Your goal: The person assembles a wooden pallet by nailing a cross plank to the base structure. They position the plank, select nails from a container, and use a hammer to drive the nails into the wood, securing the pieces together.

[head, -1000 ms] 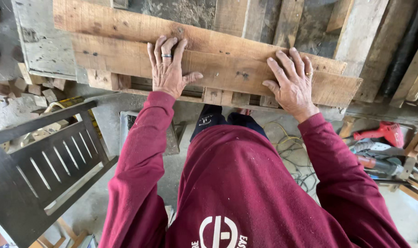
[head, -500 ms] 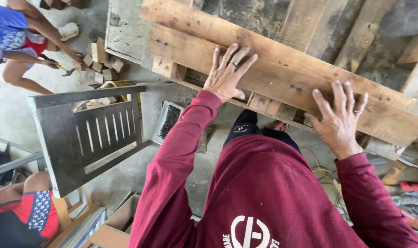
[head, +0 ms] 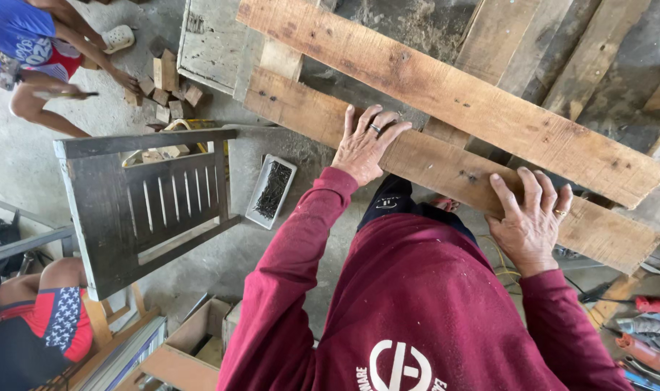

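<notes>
Both of my hands rest flat on the near wooden plank (head: pixel 446 163), a long rough board that runs from upper left to lower right. My left hand (head: pixel 366 145) presses on its middle, fingers spread, a ring on one finger. My right hand (head: pixel 533 217) lies on the same board further right, fingers spread over its top face. A second, wider plank (head: pixel 453 94) lies just beyond, parallel to the first. Neither hand wraps around anything. My dark red sleeves reach to both wrists.
A dark slatted chair back (head: pixel 149 203) stands at the left, with a white tray of dark nails (head: pixel 272 190) on the concrete floor beside it. Small wood blocks (head: pixel 167 83) lie near a crouching person (head: pixel 33 58). Another person (head: pixel 33 318) sits lower left. Red power tools (head: pixel 645 333) lie at the right.
The view has swung left and tilted, so the planks now run diagonally. Two other people have come into view. My hands stay flat on the near plank.
</notes>
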